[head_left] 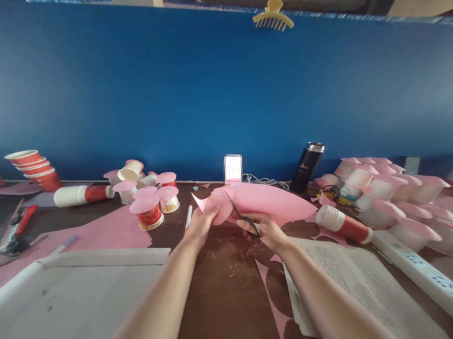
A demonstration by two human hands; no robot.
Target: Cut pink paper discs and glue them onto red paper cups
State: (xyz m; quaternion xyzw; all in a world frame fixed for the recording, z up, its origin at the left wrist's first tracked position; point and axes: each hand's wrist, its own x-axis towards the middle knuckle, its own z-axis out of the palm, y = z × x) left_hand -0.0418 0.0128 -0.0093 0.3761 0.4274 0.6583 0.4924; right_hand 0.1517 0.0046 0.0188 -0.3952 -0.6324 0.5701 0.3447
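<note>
My left hand (202, 222) pinches a piece of pink paper (220, 207) that is cut to a rounded shape, with a pointed corner sticking out at its left. In my right hand (263, 229) is a pair of dark-handled scissors (249, 222); its blades reach up and left to the paper's right edge. Behind both hands lies a larger pink sheet (270, 198). Small paper snippets (233, 267) are scattered on the brown table below my hands. A white pen (188, 217) lies just left of my left hand.
Cups topped with pink discs (147, 211) stand at left, near stacked red cups (46, 172). More pink-topped cups (395, 198) crowd the right, by a black bottle (306, 168) and power strip (418, 270). A white tray (104, 256) and printed sheet (342, 277) flank my forearms.
</note>
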